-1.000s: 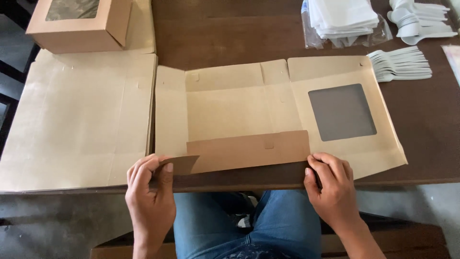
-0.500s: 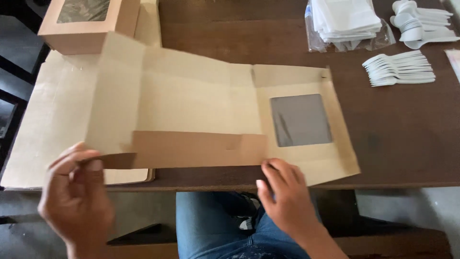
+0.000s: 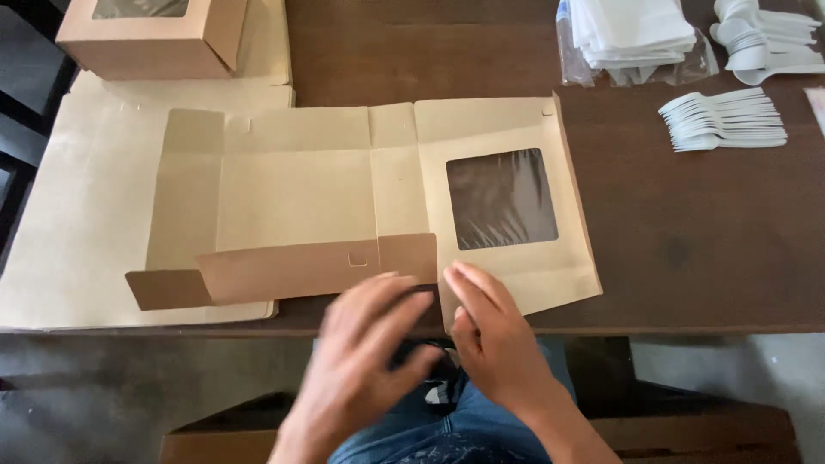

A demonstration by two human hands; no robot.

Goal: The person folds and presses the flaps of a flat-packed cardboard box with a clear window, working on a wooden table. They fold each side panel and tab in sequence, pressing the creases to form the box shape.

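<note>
My two hands sit close together at the near edge of the worktop (image 3: 687, 258). My left hand (image 3: 365, 344) is blurred, fingers spread and loose, holding nothing that I can make out; its fingertips lie at the lower edge of the box blank (image 3: 296, 198), just below the folded-up front flap (image 3: 284, 271). My right hand (image 3: 494, 339) is open too, fingers extended, their tips resting on the blank's near edge just under the window panel (image 3: 503, 199). Whether the left one actually touches the card I can't quite tell through the blur.

The blank lies flat and unfolded across the worktop, its dark clear window to the right, its long front flap standing partly raised along the near side. Its left part rests on a stack of flat blanks (image 3: 77, 223) of the same brown card. Beyond that stack, at the far left corner, stands a made-up box (image 3: 155, 39) with a window in its lid. To the far right lie white forks (image 3: 726, 120), more white cutlery (image 3: 760, 39) behind them, and a clear bag of white napkins (image 3: 632, 34).
</note>
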